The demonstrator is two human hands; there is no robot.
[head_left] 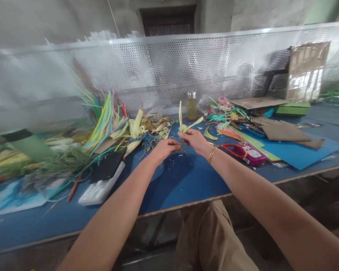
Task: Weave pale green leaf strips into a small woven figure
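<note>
In front of me, above the blue table, my right hand (194, 140) pinches a small flower shape of pale yellow-green husk strips (180, 116). One strip stands upright and another slants out to the right. Just left of it, my left hand (167, 148) has its fingertips pressed together close to the thin lower end of the piece. What lies between those left fingertips is too small to make out. A loose curved green husk strip (210, 133) rests on the table beyond my right wrist. More dry husks (135, 130) are heaped beyond my left hand.
Left stand colourful pipe cleaners (104, 124), tangled green thread (62, 165), a green cylinder (31, 145) and a white case (101, 186) under a black object. Right are red-handled scissors (234, 149), a purple box (254, 155), blue paper (301, 154) and cardboard (285, 131). A jar (191, 107) stands behind.
</note>
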